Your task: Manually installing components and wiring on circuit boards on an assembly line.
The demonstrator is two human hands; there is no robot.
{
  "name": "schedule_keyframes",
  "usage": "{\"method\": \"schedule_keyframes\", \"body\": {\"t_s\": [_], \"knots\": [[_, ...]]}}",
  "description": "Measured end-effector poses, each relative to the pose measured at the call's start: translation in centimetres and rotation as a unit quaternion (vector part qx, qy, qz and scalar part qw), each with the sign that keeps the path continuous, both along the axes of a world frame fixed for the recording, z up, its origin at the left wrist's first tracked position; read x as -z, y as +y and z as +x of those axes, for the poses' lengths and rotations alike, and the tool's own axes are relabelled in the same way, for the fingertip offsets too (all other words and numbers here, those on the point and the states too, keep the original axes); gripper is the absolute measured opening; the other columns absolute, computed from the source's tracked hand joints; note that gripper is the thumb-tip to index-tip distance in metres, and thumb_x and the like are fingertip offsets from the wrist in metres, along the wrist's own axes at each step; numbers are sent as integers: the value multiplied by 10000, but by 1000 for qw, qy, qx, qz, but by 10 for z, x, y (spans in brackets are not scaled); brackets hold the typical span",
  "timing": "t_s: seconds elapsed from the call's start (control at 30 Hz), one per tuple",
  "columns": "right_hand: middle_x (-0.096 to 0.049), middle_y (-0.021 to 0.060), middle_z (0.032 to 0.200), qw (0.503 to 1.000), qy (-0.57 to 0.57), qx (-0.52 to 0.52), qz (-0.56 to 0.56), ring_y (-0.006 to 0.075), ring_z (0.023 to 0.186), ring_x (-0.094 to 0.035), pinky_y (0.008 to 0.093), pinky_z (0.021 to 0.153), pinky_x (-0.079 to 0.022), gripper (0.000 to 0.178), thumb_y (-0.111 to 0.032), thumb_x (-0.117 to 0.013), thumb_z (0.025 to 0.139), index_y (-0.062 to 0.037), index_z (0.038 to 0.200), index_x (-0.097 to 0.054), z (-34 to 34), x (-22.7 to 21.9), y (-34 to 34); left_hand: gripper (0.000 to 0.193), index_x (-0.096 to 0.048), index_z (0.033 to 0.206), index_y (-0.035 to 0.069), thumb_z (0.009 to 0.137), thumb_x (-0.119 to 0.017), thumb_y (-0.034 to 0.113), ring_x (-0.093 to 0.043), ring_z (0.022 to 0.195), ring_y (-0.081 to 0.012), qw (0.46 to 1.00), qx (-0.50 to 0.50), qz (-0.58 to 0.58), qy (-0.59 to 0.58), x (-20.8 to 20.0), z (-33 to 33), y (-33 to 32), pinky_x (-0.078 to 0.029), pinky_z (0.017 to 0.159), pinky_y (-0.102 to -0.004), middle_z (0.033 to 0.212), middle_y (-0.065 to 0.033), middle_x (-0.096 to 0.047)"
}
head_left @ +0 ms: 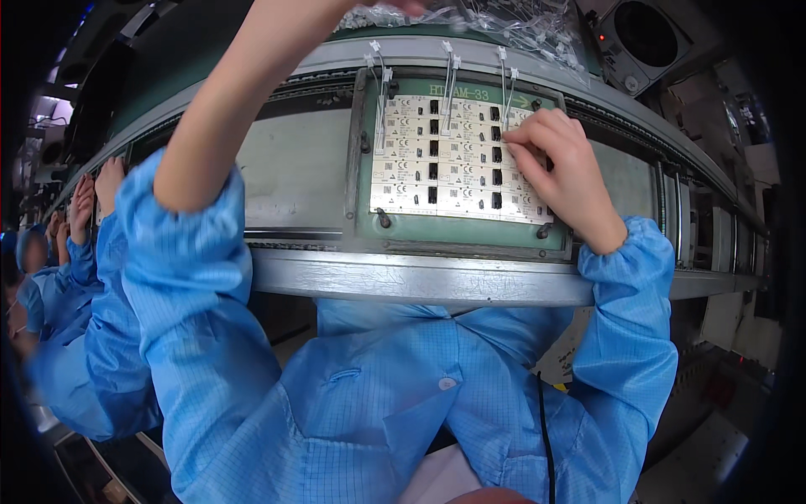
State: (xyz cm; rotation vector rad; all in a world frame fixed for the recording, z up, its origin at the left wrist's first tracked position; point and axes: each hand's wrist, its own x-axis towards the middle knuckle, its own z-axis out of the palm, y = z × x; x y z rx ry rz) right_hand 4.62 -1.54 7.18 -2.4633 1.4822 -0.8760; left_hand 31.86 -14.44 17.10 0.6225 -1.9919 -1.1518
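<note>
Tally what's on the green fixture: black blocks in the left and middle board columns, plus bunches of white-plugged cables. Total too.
Black blocks, left column: 5
Black blocks, middle column: 5
Cable bunches: 3
Total: 13
Right column left out: the right hand covers part of it.

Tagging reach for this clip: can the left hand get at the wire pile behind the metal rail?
Probably yes: the left hand, partly cut off by the picture's edge, hovers by the wire pile, with nothing visible between them.
</note>
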Motion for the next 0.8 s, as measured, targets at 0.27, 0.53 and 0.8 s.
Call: {"method": "schedule_keyframes", "body": {"t_s": [0.27,0.53,0.8], "knots": [[-608,94,949,990,120,-67,-11,278,897,-567,348,827,-416,148,-37,-620,877,-45,1001,-700,4,-29,0,130,-627,950,59,868,-728,60,-670,799,-222,907,-169,-352,-156,47,51,91,-465,814,-338,870,-41,-689],[-658,157,965,973,121,67,-184,319,895,-650,408,785,-512,174,-117,-618,914,-41,1063,-665,-11,-18,-174,126,-635,901,140,808,-708,97,-598,829,-177,829,-179,-464,-257,113,40,111,-382,943,-482,784,27,-617],[-702,177,937,992,115,48,-6,352,898,-671,402,793,-532,237,-86,-655,853,-25,1082,-673,10,-21,-211,144,-661,884,143,770,-742,109,-629,926,-158,833,-219,-471,-190,113,44,113,-331,991,-526,815,43,-643]]}}
